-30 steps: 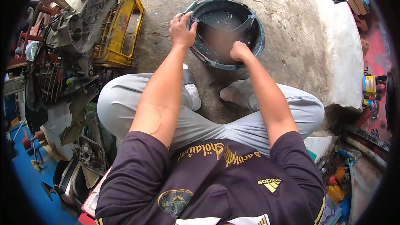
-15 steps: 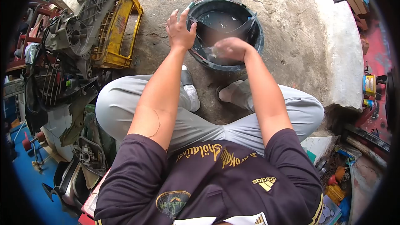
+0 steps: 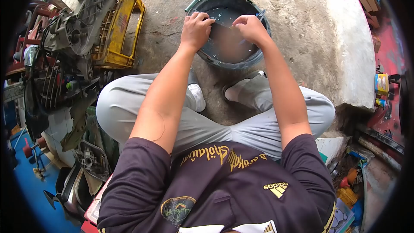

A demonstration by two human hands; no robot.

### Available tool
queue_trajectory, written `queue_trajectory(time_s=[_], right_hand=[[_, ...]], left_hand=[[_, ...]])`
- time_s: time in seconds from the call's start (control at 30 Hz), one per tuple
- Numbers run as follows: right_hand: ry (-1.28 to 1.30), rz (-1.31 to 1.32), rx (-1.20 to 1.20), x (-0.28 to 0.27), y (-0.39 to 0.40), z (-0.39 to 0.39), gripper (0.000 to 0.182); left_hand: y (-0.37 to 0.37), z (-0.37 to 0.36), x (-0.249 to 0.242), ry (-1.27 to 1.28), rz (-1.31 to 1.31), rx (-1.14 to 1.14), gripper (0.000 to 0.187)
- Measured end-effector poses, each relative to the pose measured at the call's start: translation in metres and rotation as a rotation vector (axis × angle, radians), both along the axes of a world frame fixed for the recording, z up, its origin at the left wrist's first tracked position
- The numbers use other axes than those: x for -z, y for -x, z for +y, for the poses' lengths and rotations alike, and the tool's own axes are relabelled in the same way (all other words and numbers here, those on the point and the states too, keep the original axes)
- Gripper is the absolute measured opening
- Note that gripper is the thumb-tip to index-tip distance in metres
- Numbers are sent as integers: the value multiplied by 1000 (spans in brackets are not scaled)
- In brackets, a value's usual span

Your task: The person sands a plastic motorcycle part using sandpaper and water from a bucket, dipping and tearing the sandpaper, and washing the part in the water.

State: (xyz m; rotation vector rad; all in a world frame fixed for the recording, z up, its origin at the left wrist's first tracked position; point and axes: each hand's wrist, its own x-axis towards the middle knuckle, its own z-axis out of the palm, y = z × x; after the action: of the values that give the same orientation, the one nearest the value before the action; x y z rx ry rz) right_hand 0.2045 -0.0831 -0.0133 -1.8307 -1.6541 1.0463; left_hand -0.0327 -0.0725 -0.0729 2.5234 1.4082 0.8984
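Observation:
A dark round bucket (image 3: 235, 65) of murky water stands on the floor between my feet. My left hand (image 3: 196, 30) is over its left rim, fingers curled around the edge of a dark, thin, curved piece that dips across the bucket; its kind does not show. Above the water on the right, my right hand (image 3: 253, 29) has thumb and fingers pinched together, and whatever they hold is too small to make out. A pointed bluish tip (image 3: 261, 15) shows at the right rim. A blurred patch hides much of the water.
On the left, a yellow crate (image 3: 123, 30) stands beside a grey metal engine casing (image 3: 69, 34) and other machine parts. To the right are a raised pale concrete ledge (image 3: 354, 51) and a small yellow can (image 3: 381, 83). Rough concrete floor (image 3: 302, 30) surrounds the bucket.
My left hand has gone from open fingers at the rim to curled, slightly further right. My right hand has risen from low over the water toward the upper right and stopped blurring.

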Motion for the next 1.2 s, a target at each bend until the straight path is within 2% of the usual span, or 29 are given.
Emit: queue_trajectory(time_s=[0.1, 0.17, 0.23, 0.37, 0.43, 0.47, 0.5, 0.57, 0.6, 0.63, 0.73, 0.8, 0.9, 0.97, 1.03, 1.07, 1.13, 1.17, 1.2], right_hand=[[119, -44, -86, 11, -2, -14, 22], [219, -271, -221, 25, -1, -21, 23], [389, -718, -193, 83, -2, -15, 23], [405, -854, -267, 143, 1, -12, 26], [584, -784, -324, 147, 12, -3, 30], [590, -799, -469, 147, 11, -1, 33], [590, -799, -460, 148, 8, -3, 33], [622, -510, -452, 147, 2, -5, 32], [618, -514, -445, 142, -3, -5, 32], [526, -170, -526, 129, -6, -7, 31], [555, 611, -296, 86, -11, -14, 25], [741, 895, -32, 75, -23, -8, 21], [572, 731, 18, 40, -42, 0, 22], [491, 692, 64, 41, -61, 16, 28], [319, 558, 276, 20, -61, 24, 32], [319, 558, 277, 19, -66, 30, 32], [53, 129, 238, 19, -81, 47, 32], [53, 130, 236, 17, -84, 49, 32], [-70, -35, 268, 7, -87, 51, 32]], left_hand=[[0, -1, 3, -2, -23, -72, 26], [0, 1, 5, 23, -16, -68, 27], [0, 3, 4, 47, -7, -63, 28], [0, 1, 2, 21, 40, -66, 30], [-1, 3, 1, 8, 57, -61, 31], [0, 2, 0, 9, 37, -70, 31], [-1, 2, 1, 9, 14, -77, 32], [-2, 2, 2, 10, 21, -76, 33], [-2, 3, 3, 19, 33, -83, 34], [-2, 2, 2, 17, 30, -80, 34], [-1, 2, 1, 27, 24, -80, 34], [0, 3, 1, 49, 11, -75, 34], [-1, 2, 1, 54, 28, -78, 34], [-1, 3, 3, 40, 30, -79, 34], [-1, 2, 3, 29, 34, -83, 34], [-1, 2, 3, 25, 42, -84, 34], [-1, 2, 1, 19, 52, -87, 34], [-1, 2, 0, 27, 46, -84, 34], [-1, 1, 1, 37, 40, -80, 34]])
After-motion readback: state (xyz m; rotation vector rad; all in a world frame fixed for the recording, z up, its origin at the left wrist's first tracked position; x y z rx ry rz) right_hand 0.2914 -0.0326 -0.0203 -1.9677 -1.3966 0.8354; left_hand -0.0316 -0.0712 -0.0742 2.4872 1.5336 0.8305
